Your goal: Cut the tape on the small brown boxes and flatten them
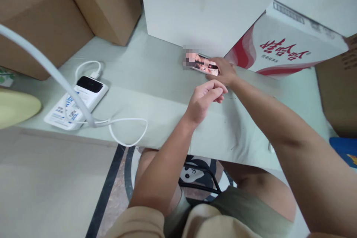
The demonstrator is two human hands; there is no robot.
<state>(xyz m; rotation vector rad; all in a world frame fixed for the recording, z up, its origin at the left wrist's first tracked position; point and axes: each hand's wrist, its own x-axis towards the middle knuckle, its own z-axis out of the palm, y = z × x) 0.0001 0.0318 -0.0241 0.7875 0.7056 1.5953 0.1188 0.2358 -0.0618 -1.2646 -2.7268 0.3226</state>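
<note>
A smartphone with a lit, colourful screen lies or leans at the foot of the large white box; part of it is blurred by pixels. My right hand reaches out and grips its right end, thumb on the near side and fingers on the far side. Just in front of the phone, my left hand is loosely curled, the thumb against the bent fingers. Nothing shows in it, and it does not seem to touch the phone.
Along the back stand a white box, a red-and-white printed carton and brown cardboard boxes. At left on the pale tabletop lies a white power bank with a looping cable. A white curved stalk crosses there.
</note>
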